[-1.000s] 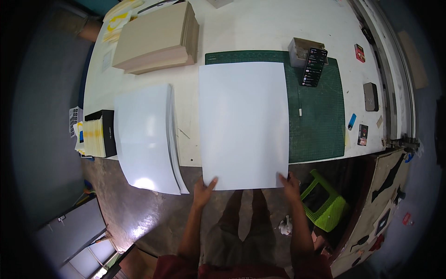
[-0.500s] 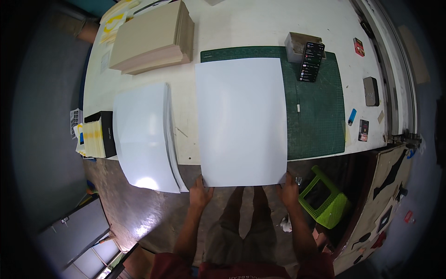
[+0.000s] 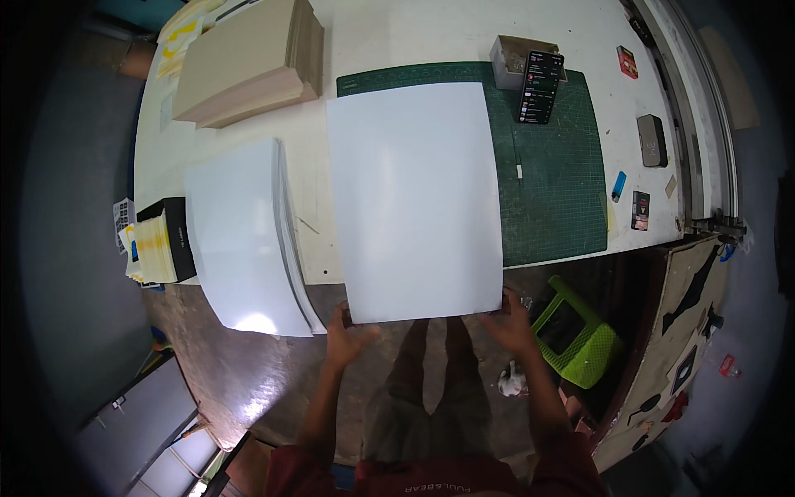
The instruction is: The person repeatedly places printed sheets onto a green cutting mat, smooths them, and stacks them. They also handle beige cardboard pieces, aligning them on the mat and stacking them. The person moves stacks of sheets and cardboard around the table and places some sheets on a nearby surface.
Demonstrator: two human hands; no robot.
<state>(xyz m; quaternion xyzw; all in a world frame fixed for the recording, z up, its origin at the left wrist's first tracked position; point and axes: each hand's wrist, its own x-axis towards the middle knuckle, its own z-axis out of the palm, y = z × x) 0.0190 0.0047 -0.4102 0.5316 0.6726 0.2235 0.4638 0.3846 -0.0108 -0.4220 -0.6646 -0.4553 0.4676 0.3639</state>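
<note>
A large white sheet (image 3: 416, 199), or a stack of them, lies partly on the green cutting mat (image 3: 553, 182), its near end hanging past the table's front edge. My left hand (image 3: 349, 338) touches the near left corner, fingers along the side and thumb stretched out below the near edge. At the near right corner my right hand (image 3: 507, 325) is placed likewise, fingers at the side and thumb spread apart. Both hands look open, though the paper partly hides the fingertips. Left of it, a stack of glossy white sheets (image 3: 236, 232) also overhangs the table.
A thick beige board stack (image 3: 236, 62) stands at the far left, a black box (image 3: 176, 236) near the left edge. A phone (image 3: 541, 87) leans on a small box (image 3: 505, 62). A blue lighter (image 3: 619, 186) lies at right. Below stands a green plastic stool (image 3: 580, 331).
The whole view has shifted slightly, so the table appears farther left and higher. The white sheet sits a little tilted now. My hands stay at its near corners, with the thumbs more spread.
</note>
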